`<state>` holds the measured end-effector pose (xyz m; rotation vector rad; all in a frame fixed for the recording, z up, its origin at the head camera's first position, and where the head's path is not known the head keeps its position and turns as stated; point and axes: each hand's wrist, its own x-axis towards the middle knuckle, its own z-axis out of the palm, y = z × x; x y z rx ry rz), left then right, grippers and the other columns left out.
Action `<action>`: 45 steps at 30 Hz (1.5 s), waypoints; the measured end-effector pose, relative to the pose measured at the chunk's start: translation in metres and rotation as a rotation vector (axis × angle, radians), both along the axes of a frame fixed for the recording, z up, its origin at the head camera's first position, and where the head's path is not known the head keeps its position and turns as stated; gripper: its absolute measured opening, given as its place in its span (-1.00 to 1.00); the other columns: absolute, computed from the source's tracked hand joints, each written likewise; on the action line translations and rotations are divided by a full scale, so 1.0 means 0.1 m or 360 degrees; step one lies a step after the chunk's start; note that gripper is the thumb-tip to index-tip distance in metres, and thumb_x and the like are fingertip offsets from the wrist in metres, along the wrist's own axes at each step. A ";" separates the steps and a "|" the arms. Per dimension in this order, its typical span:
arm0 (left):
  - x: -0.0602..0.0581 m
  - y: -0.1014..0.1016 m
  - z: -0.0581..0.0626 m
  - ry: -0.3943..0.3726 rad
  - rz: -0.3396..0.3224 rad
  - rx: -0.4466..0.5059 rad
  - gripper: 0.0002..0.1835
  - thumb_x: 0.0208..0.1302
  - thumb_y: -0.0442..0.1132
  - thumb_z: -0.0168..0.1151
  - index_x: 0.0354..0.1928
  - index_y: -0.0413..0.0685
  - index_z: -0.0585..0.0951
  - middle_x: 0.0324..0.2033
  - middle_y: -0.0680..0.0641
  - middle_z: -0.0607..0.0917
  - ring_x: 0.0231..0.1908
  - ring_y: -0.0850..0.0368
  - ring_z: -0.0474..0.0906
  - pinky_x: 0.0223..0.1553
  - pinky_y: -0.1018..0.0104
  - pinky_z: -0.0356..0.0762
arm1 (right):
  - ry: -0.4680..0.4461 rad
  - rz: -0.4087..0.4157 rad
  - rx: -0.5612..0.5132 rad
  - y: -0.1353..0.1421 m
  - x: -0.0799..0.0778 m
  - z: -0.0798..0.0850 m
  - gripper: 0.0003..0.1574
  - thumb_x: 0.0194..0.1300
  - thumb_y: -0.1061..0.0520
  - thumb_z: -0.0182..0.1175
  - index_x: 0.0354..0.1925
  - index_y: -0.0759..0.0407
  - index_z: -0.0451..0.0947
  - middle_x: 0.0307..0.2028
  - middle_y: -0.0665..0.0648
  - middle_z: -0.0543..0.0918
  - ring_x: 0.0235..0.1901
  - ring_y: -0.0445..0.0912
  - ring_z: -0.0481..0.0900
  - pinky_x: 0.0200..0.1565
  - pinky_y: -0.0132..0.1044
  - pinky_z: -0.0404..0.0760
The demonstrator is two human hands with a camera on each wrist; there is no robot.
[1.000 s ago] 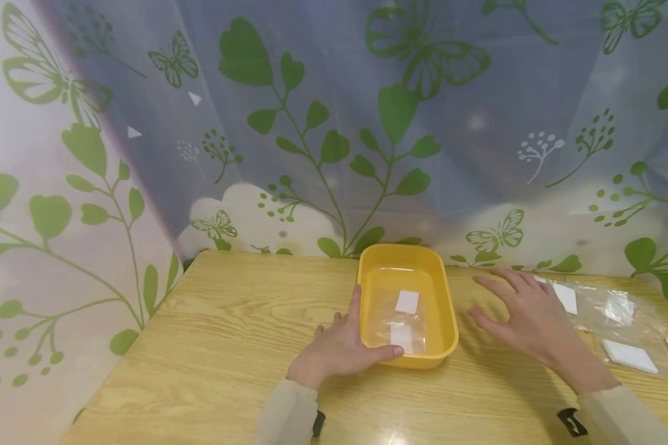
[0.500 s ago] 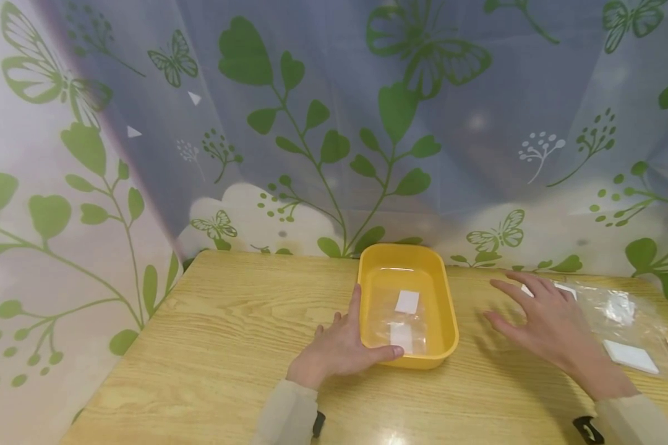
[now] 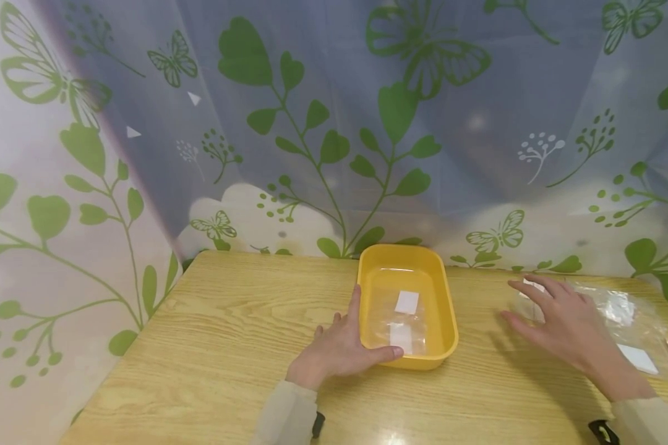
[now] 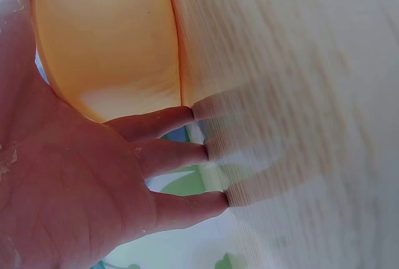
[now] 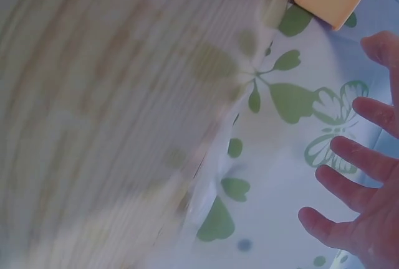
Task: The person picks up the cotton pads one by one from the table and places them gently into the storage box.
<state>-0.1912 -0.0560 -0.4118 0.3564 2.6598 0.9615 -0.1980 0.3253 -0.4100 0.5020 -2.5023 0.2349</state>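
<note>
No letter, number, brand or sign is legible on the two white pieces (image 3: 407, 302) inside the yellow bin (image 3: 449, 327), on the white slab (image 3: 638, 359) in clear plastic to the right of the bin, or on the leaf-and-butterfly backdrop (image 3: 467, 161) behind the bin.

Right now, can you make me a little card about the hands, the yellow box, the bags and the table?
Left hand: touching the yellow box, thumb on its near rim
Right hand: fingers spread, holding nothing, near the clear bags
Inside the box: clear plastic, two white pieces
Bags: at the right, white pieces in them, count unclear
Table: wood-patterned
Behind: cloth with leaves and butterflies
</note>
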 end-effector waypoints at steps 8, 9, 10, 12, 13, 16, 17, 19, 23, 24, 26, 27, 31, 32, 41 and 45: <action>0.00 0.00 0.00 0.0035 -0.0012 -0.0014 0.43 0.04 0.56 0.29 0.63 0.26 -0.47 0.55 -0.23 0.28 0.56 -0.35 0.09 0.49 -0.48 -0.07 | -0.0030 -0.0044 0.0004 0.18 -0.03 -0.02 -0.26 0.04 -0.17 0.53 0.15 0.09 0.64 0.16 0.35 0.64 0.05 0.39 0.59 -0.17 0.44 0.51; 0.00 0.00 0.00 0.0034 -0.0013 -0.0016 0.44 0.04 0.56 0.29 0.63 0.25 -0.47 0.55 -0.23 0.28 0.56 -0.35 0.09 0.49 -0.48 -0.07 | -0.0051 -0.0060 0.0003 0.20 -0.04 -0.03 -0.25 0.05 -0.18 0.52 0.16 0.09 0.64 0.16 0.34 0.64 0.05 0.39 0.59 -0.17 0.44 0.51; 0.00 0.00 0.00 0.0034 -0.0012 -0.0015 0.44 0.04 0.56 0.29 0.63 0.25 -0.47 0.54 -0.23 0.28 0.56 -0.35 0.10 0.49 -0.48 -0.06 | -0.0068 -0.0074 0.0003 0.23 -0.04 -0.03 -0.25 0.06 -0.19 0.52 0.16 0.09 0.64 0.17 0.34 0.64 0.06 0.40 0.59 -0.18 0.43 0.52; 0.00 0.00 0.00 0.0027 -0.0013 -0.0014 0.43 0.04 0.56 0.28 0.63 0.25 -0.47 0.55 -0.23 0.28 0.56 -0.35 0.09 0.49 -0.47 -0.06 | -0.0108 -0.0103 -0.0003 0.29 -0.05 -0.03 -0.25 0.09 -0.21 0.50 0.17 0.10 0.63 0.17 0.35 0.64 0.05 0.40 0.59 -0.20 0.44 0.52; 0.00 0.00 0.00 0.0025 -0.0014 -0.0015 0.43 0.04 0.56 0.28 0.63 0.25 -0.47 0.55 -0.23 0.28 0.56 -0.35 0.09 0.49 -0.47 -0.06 | -0.0111 -0.0106 -0.0008 0.32 -0.06 -0.04 -0.25 0.11 -0.21 0.49 0.18 0.12 0.63 0.16 0.36 0.64 0.04 0.41 0.59 -0.21 0.43 0.54; 0.00 0.00 0.00 0.0026 -0.0014 -0.0019 0.43 0.05 0.56 0.28 0.63 0.24 -0.47 0.55 -0.23 0.27 0.56 -0.36 0.09 0.49 -0.48 -0.06 | -0.0100 -0.0089 -0.0033 0.40 -0.09 -0.05 -0.25 0.11 -0.18 0.50 0.17 0.17 0.64 0.13 0.40 0.65 0.01 0.43 0.60 -0.26 0.41 0.58; 0.00 -0.01 0.00 0.0028 -0.0015 -0.0022 0.43 0.05 0.56 0.28 0.63 0.24 -0.47 0.55 -0.24 0.27 0.56 -0.37 0.09 0.48 -0.49 -0.07 | -0.0099 -0.0087 -0.0041 0.43 -0.10 -0.06 -0.25 0.11 -0.17 0.50 0.17 0.18 0.64 0.11 0.41 0.66 -0.01 0.43 0.60 -0.28 0.39 0.59; 0.00 -0.01 0.01 0.0031 -0.0014 -0.0029 0.43 0.05 0.56 0.27 0.63 0.24 -0.47 0.55 -0.24 0.27 0.55 -0.37 0.09 0.48 -0.49 -0.07 | -0.0103 -0.0084 -0.0049 0.48 -0.11 -0.07 -0.24 0.11 -0.16 0.51 0.17 0.20 0.64 0.10 0.43 0.65 -0.02 0.44 0.59 -0.34 0.34 0.61; 0.00 0.00 0.01 0.0031 -0.0013 -0.0017 0.43 0.05 0.56 0.28 0.63 0.24 -0.46 0.54 -0.24 0.28 0.56 -0.36 0.09 0.48 -0.50 -0.07 | -0.0199 -0.0119 -0.0082 0.56 -0.12 -0.09 -0.25 0.16 -0.16 0.49 0.19 0.22 0.62 0.13 0.45 0.62 0.01 0.45 0.56 -0.30 0.36 0.59; 0.00 0.00 0.01 0.0029 -0.0013 -0.0015 0.43 0.05 0.55 0.29 0.63 0.24 -0.46 0.54 -0.24 0.28 0.56 -0.36 0.09 0.48 -0.49 -0.07 | -0.0227 -0.0130 -0.0092 0.58 -0.12 -0.10 -0.25 0.17 -0.15 0.48 0.20 0.23 0.61 0.14 0.46 0.61 0.02 0.46 0.55 -0.26 0.39 0.57; 0.00 0.00 0.01 0.0024 -0.0013 -0.0012 0.43 0.05 0.55 0.29 0.63 0.24 -0.47 0.54 -0.24 0.28 0.56 -0.36 0.09 0.48 -0.49 -0.07 | -0.0256 -0.0137 -0.0109 0.61 -0.13 -0.11 -0.27 0.18 -0.12 0.48 0.20 0.24 0.61 0.13 0.47 0.61 0.03 0.46 0.54 -0.19 0.45 0.53; 0.00 0.00 0.01 0.0022 -0.0013 -0.0012 0.43 0.05 0.55 0.29 0.63 0.25 -0.47 0.54 -0.25 0.28 0.56 -0.36 0.09 0.49 -0.49 -0.08 | -0.0256 -0.0129 -0.0111 0.63 -0.14 -0.12 -0.28 0.18 -0.11 0.48 0.19 0.25 0.61 0.11 0.48 0.61 0.02 0.46 0.53 -0.18 0.45 0.52; 0.00 0.00 0.01 0.0013 -0.0010 -0.0016 0.43 0.04 0.56 0.28 0.63 0.25 -0.48 0.54 -0.25 0.27 0.56 -0.36 0.07 0.49 -0.48 -0.10 | -0.0230 -0.0106 -0.0102 0.71 -0.18 -0.17 -0.32 0.17 -0.05 0.49 0.15 0.27 0.62 0.07 0.49 0.63 0.00 0.45 0.55 -0.15 0.44 0.52; 0.00 0.00 0.00 0.0010 -0.0010 -0.0017 0.43 0.04 0.57 0.28 0.63 0.26 -0.48 0.55 -0.25 0.27 0.57 -0.35 0.07 0.50 -0.48 -0.11 | -0.0245 -0.0108 -0.0100 0.73 -0.19 -0.17 -0.32 0.18 -0.06 0.49 0.16 0.28 0.61 0.07 0.49 0.62 0.01 0.46 0.54 -0.13 0.44 0.51; -0.01 0.00 -0.01 0.0008 -0.0008 -0.0029 0.43 0.05 0.57 0.27 0.63 0.25 -0.47 0.54 -0.24 0.28 0.57 -0.34 0.06 0.50 -0.47 -0.11 | -0.0507 -0.0225 -0.0013 0.88 -0.22 -0.20 -0.21 0.31 -0.21 0.37 0.27 0.29 0.51 0.22 0.56 0.52 0.12 0.52 0.43 0.00 0.54 0.39; 0.00 0.00 -0.01 0.0009 -0.0008 -0.0039 0.43 0.05 0.58 0.26 0.63 0.26 -0.47 0.54 -0.26 0.28 0.57 -0.34 0.06 0.50 -0.47 -0.10 | -0.0557 -0.0228 0.0044 0.94 -0.24 -0.21 -0.21 0.32 -0.20 0.35 0.26 0.33 0.51 0.20 0.61 0.52 0.09 0.55 0.45 0.00 0.55 0.40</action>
